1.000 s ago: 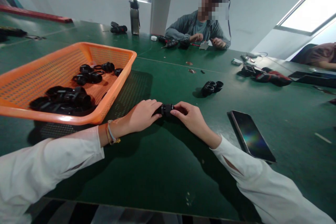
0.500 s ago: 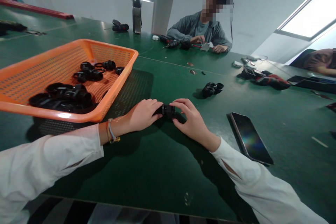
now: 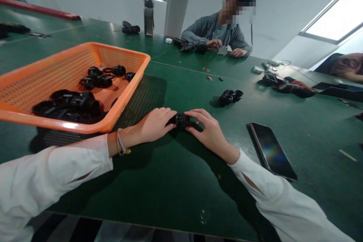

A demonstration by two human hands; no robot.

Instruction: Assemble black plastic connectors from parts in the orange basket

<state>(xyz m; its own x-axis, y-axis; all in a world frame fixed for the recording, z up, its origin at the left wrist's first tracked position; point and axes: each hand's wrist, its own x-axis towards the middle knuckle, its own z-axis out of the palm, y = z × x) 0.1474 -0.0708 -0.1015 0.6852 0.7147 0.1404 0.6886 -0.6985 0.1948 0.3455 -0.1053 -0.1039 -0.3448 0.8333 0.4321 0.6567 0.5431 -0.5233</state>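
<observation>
Between my hands, just above or on the green table [image 3: 159,185], is a black cylindrical fitting [image 3: 182,120] with a ribbed collar. My left hand [image 3: 157,124] is wrapped round its left end, which the fingers hide. At the other end, my right hand [image 3: 208,130] pinches the collar between thumb and fingertips. Several similar black fittings [image 3: 75,102] lie in the orange perforated basket [image 3: 132,92] to the left. A small group of black ring-shaped parts [image 3: 230,97] sits on the table beyond my right hand.
A phone [image 3: 273,151] lies to the right of my right hand. Across the table a person in a grey jacket [image 3: 204,26] handles a small pale part, with power drills [image 3: 187,46] nearby. A dark bottle [image 3: 148,17] stands at the back. Tools and a red-black bundle [image 3: 292,85] lie farther right.
The view has shifted very slightly. Both hands keep their hold on the black fitting, with the right fingers barely moved at the collar.
</observation>
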